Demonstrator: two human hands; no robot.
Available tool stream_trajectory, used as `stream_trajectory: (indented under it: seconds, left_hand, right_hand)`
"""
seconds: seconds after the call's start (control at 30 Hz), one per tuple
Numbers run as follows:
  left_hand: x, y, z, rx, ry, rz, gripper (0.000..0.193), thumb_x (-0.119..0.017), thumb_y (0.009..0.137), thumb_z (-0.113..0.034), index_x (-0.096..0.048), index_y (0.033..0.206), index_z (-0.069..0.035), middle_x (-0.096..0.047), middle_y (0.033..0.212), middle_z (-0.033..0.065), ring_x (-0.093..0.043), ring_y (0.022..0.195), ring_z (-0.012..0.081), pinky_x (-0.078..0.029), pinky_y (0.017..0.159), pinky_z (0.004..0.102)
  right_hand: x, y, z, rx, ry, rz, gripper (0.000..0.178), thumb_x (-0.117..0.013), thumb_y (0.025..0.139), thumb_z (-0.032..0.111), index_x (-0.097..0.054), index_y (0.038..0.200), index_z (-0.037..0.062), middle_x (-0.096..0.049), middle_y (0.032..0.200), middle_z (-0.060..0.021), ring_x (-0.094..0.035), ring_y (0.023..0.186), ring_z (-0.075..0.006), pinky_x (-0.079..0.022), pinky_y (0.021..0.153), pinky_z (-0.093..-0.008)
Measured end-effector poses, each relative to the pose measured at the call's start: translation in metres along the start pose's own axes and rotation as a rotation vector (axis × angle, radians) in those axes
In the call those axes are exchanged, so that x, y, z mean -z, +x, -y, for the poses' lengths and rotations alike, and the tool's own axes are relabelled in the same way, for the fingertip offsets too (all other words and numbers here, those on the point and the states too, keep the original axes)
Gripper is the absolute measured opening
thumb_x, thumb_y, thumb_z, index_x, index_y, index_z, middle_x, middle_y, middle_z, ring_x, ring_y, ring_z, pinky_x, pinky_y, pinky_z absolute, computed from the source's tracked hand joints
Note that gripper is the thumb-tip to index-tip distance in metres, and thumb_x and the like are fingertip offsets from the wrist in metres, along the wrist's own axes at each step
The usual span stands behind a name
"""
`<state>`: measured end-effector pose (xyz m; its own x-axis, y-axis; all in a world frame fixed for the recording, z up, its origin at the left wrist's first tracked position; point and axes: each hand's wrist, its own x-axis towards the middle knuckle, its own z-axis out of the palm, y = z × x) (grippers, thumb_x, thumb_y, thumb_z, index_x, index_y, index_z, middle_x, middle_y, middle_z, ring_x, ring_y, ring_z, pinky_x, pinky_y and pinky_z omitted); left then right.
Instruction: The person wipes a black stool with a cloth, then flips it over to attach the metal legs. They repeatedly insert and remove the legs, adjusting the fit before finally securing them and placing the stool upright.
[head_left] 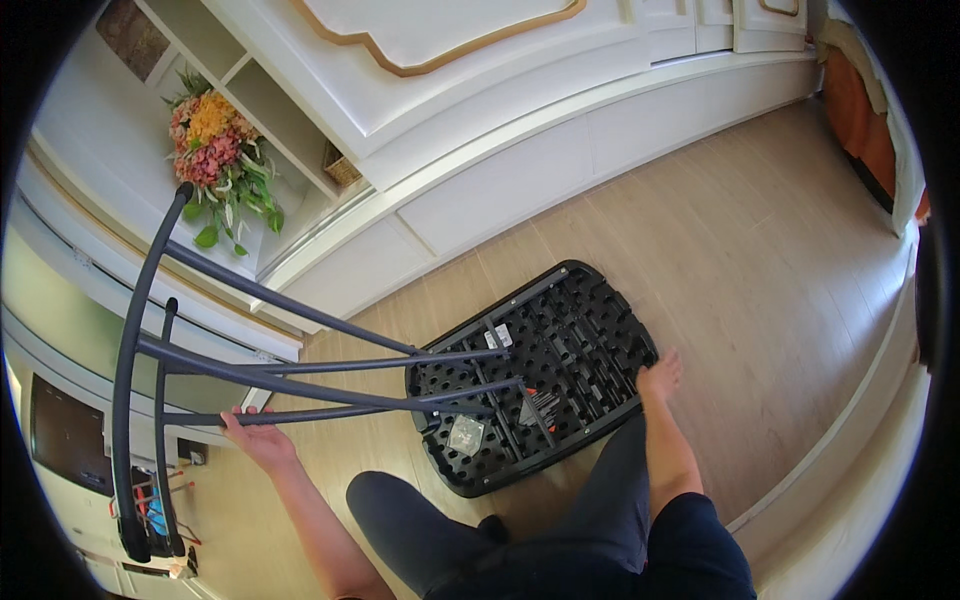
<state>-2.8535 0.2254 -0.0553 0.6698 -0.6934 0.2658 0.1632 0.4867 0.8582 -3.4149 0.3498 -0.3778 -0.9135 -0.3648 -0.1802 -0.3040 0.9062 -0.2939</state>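
A black plastic folding table (590, 340) lies upside down on the floor before me, its ribbed, hole-patterned underside facing up. Grey tubular table legs (290, 383) rise from it and lean to the left, in two frames joined to crossbars. My left hand (262, 440) grips one leg tube from below, with fingers curled round it. At the right edge of the tabletop is my right hand (660, 377), its fingers stretched out and its palm against the rim. A clear packet of small parts (466, 436) rests on the underside, near the leg joints.
White panelled cabinets (490, 210) run along the far side. A bunch of flowers (212, 140) stands in a niche at the upper left. Wood floor (740, 260) extends to the right, toward an orange and beige furnishing (860, 110). My knees are close to the table.
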Motion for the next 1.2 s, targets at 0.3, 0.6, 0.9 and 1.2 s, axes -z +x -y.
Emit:
stream_trajectory:
  seconds: [0.3,0.6,0.9,1.2]
  left_hand:
    - [0.000,0.009,0.001,0.043,0.029,-0.085,0.034,-0.057,0.090,-0.040,-0.037,0.103,-0.015,-0.043,0.088,-0.0027,-0.043,0.074,0.0104,-0.039,0.062,0.0321]
    - [0.082,0.065,0.015,0.189,-0.082,-0.187,0.041,-0.054,0.089,-0.050,-0.038,0.082,-0.013,-0.040,0.070,-0.0005,-0.042,0.060,0.0132,-0.037,0.053,0.0275]
    - [0.184,0.116,0.111,0.253,-0.255,-0.169,0.040,-0.054,0.089,-0.049,-0.040,0.080,-0.012,-0.040,0.064,-0.0001,-0.042,0.053,0.0142,-0.039,0.047,0.0297]
    - [0.216,0.131,0.244,0.480,-0.319,-0.287,0.051,-0.055,0.084,-0.055,-0.035,0.070,-0.010,-0.036,0.059,0.0028,-0.039,0.051,0.0157,-0.036,0.047,0.0289]
  right_hand:
    - [-0.020,0.070,-0.062,-0.042,0.431,0.435,0.064,-0.076,0.052,0.008,-0.057,0.113,0.0020,-0.064,0.096,-0.0168,-0.062,0.091,-0.0326,-0.050,0.078,-0.0360]
    - [0.053,0.058,-0.016,0.261,0.686,0.262,0.056,-0.064,0.051,-0.003,-0.053,0.105,0.0077,-0.058,0.073,-0.0115,-0.058,0.069,-0.0263,-0.046,0.065,-0.0351]
    - [0.135,-0.025,0.004,0.503,0.783,0.079,0.064,-0.059,0.056,-0.003,-0.057,0.119,0.0090,-0.060,0.077,-0.0091,-0.059,0.067,-0.0182,-0.048,0.064,-0.0305]
    - [0.130,-0.074,-0.008,0.560,0.834,-0.024,0.072,-0.056,0.051,-0.002,-0.054,0.123,0.0052,-0.055,0.081,-0.0046,-0.056,0.070,-0.0149,-0.045,0.065,-0.0247]
